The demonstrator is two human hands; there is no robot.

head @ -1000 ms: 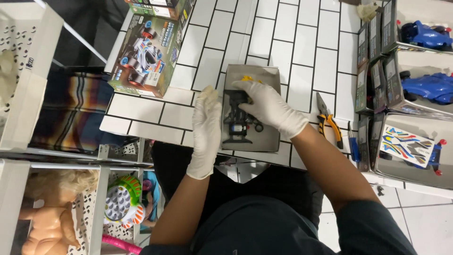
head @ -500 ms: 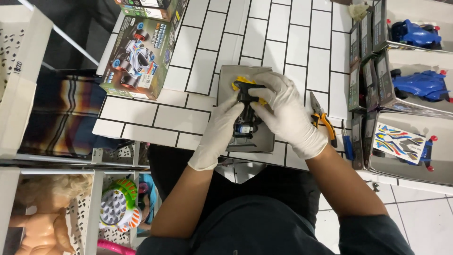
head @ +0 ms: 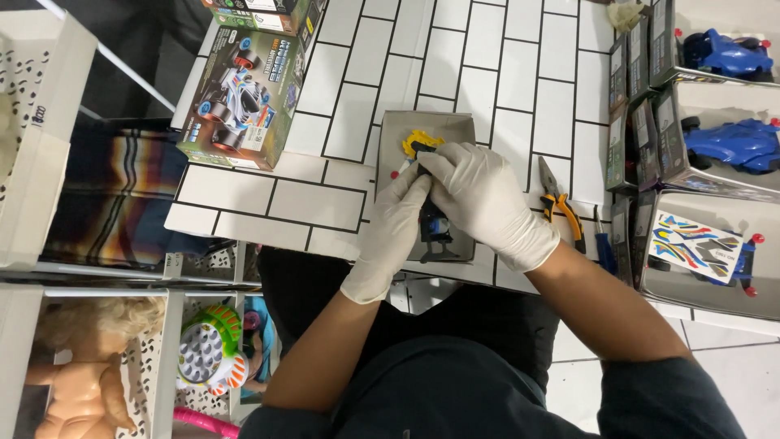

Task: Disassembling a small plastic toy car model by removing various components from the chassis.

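Near the centre of the frame, a small dark toy car chassis (head: 433, 223) is largely hidden behind two white-gloved hands, above a shallow grey cardboard tray (head: 388, 142). The left hand (head: 390, 232) is curled against the chassis from the left, fingers closed on it; the right hand (head: 486, 203) is wrapped over its top, fingers bent around it. A yellow part (head: 421, 140) is seen just above the fingertips (its shape is hard to make out). The tray rests on a white tiled surface (head: 504, 73). Orange-handled pliers (head: 561, 207) lie just right of the hands. A boxed toy car (head: 237, 97) sits at upper left; boxes with blue cars (head: 731, 142) are cut off at the right edge.
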